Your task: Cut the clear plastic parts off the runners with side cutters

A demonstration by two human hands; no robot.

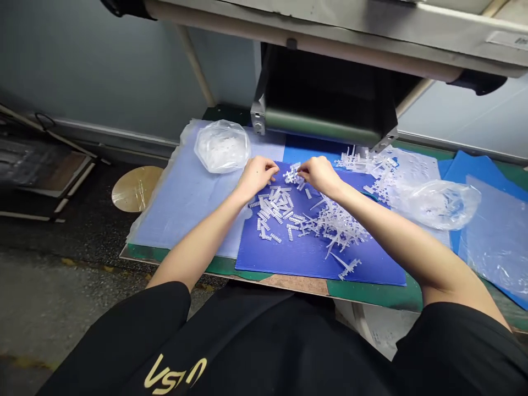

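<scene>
My left hand and my right hand meet over a dark blue sheet, fingers pinched together on a small white plastic moulded piece held between them. Below the hands lies a scatter of small white plastic parts. To its right sits a tangle of white plastic sprues. Another single sprue lies near the sheet's front edge.
A clear bag of white parts rests on a pale blue sheet at the left. More sprues and a clear bag lie at the right. A dark machine chute overhangs the back. A round stool stands left of the table.
</scene>
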